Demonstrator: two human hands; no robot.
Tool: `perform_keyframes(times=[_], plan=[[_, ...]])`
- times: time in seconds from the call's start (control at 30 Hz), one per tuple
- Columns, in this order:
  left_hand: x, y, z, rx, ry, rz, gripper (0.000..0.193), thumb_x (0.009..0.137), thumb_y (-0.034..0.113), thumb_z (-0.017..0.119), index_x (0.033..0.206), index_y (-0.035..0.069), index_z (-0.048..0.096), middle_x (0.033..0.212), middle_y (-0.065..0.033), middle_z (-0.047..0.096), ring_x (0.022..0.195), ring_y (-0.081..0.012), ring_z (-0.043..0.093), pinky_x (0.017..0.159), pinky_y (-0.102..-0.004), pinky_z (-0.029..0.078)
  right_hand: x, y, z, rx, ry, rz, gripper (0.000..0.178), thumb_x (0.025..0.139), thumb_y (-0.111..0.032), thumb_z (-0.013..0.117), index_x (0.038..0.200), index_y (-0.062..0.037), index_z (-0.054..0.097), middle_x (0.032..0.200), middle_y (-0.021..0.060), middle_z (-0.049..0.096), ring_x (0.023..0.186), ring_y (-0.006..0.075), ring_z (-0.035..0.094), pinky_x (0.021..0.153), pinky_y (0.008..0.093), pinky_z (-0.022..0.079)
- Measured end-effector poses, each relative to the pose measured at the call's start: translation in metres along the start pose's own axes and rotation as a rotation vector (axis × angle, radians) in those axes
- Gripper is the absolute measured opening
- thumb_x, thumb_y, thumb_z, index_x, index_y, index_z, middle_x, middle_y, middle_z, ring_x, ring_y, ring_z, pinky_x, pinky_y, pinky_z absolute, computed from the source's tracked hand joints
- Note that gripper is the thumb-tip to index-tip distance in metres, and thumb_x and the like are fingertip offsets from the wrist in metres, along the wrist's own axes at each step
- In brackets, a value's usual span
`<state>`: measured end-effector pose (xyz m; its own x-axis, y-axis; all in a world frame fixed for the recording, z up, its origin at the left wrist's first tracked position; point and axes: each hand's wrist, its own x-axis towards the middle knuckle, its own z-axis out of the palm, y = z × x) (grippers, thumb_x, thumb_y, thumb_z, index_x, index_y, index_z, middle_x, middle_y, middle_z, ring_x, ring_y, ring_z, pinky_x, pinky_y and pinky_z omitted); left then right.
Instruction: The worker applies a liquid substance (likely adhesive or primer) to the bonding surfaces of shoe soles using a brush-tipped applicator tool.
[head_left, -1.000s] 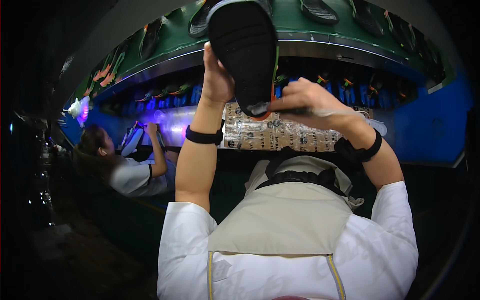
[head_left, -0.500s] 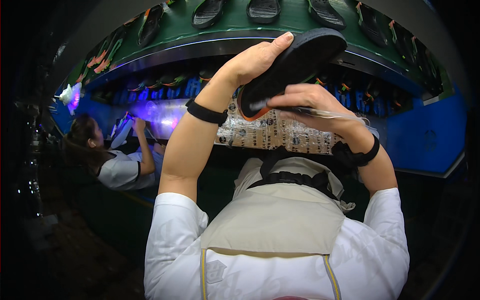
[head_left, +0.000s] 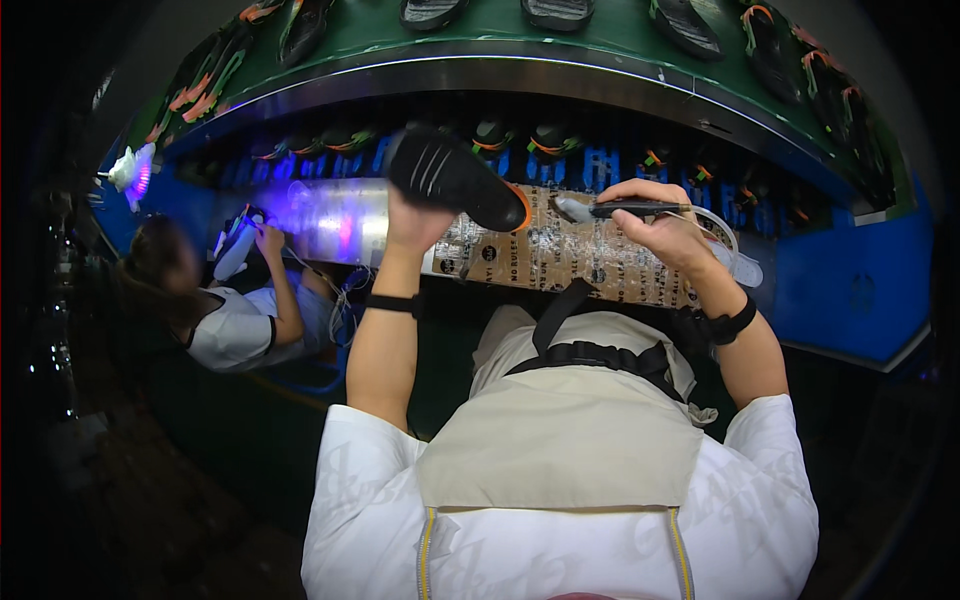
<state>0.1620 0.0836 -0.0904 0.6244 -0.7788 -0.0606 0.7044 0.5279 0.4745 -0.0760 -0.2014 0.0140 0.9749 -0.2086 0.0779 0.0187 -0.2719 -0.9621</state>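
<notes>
My left hand [head_left: 418,222] is closed around a black shoe sole [head_left: 465,182] with an orange end, tilted above the work surface. Thin pale lines cross its dark face, and part of it is blurred by motion. To the right, my right hand [head_left: 665,230] grips a brush [head_left: 575,208] with a dark handle and pale bristles. A pale, thin tube [head_left: 725,225] runs from the handle end past my wrist. The bristles point left toward the sole, a short gap apart from it.
The ledge below is covered with printed brown wrapping [head_left: 600,262]. Above it, a green conveyor belt [head_left: 480,40] carries several black soles. Shoes [head_left: 555,138] line a lower shelf. At left sits a co-worker [head_left: 240,320] holding a shoe, near a purple-lit lamp [head_left: 135,177].
My left hand has lowered the sole leftward and turned it, so another face shows. The brush has come away from the sole, with my right hand slightly to the right.
</notes>
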Motion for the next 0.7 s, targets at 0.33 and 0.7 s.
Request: perform_keyframes(times=[0.33,0.7], plan=[[-0.103,-0.077,-0.116,-0.283,0.248,-0.659,0.111,0.094,0.088,0.021,0.160,0.000,0.035,0.149,-0.0453,0.043,0.130,-0.0641,0.051,0.090,-0.0722,0.055,0.002,0.047,0.032,0.112,0.098,0.221,0.019,0.091,-0.014,0.071,0.106,-0.0030,0.077,0.084,-0.0014,0.067,0.077,0.0057,0.056,0.068,0.0244,0.044],[-0.043,-0.109,0.000,-0.208,0.220,-0.068,0.075,0.105,0.056,0.029,0.148,-0.001,0.050,0.144,-0.0250,0.059,0.132,-0.0422,0.059,0.117,-0.0560,0.043,0.043,-0.008,0.056,0.002,0.113,0.101,0.023,0.089,-0.021,0.071,0.103,-0.0041,0.076,0.083,0.0035,0.070,0.077,0.0098,0.061,0.071,0.0301,0.049]])
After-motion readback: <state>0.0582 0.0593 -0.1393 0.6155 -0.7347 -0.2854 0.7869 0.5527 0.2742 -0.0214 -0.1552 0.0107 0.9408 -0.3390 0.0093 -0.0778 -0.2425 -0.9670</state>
